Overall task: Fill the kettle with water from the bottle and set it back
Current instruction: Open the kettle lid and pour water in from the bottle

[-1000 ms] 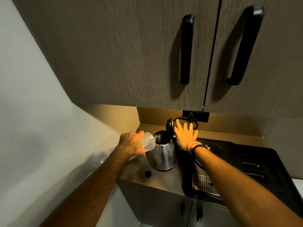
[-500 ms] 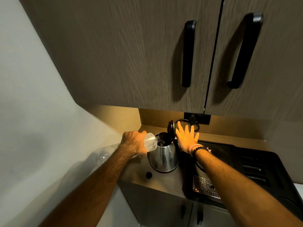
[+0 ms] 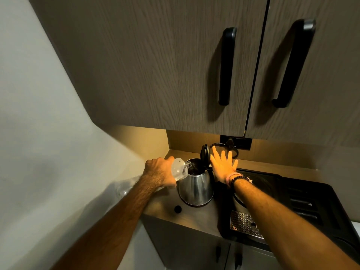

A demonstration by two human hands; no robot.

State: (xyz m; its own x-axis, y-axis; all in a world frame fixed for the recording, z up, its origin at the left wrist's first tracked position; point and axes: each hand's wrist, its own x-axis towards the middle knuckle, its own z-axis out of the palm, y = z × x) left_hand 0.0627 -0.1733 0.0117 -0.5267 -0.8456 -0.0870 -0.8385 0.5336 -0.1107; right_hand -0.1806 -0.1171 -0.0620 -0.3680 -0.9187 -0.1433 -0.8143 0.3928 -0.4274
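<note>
A steel kettle [image 3: 195, 189] stands on the counter with its black lid [image 3: 205, 153] flipped up. My left hand [image 3: 160, 172] grips a clear plastic bottle [image 3: 179, 171], tipped so its neck points into the kettle's open mouth. The bottle's lower end trails back behind my forearm. My right hand [image 3: 224, 166] is spread flat with fingers apart, just right of the raised lid, holding nothing. Beaded bracelets circle that wrist.
A black tray [image 3: 303, 207] with a perforated metal drip grille [image 3: 244, 225] lies right of the kettle. A small black cap [image 3: 177, 209] rests on the counter [image 3: 165, 209] in front. Wall socket with plug [image 3: 235, 142] behind. Cupboard doors with black handles [image 3: 227, 65] hang low overhead.
The bottle has tilted a little further into the kettle's mouth. The view has shifted slightly; both hands stay in nearly the same places.
</note>
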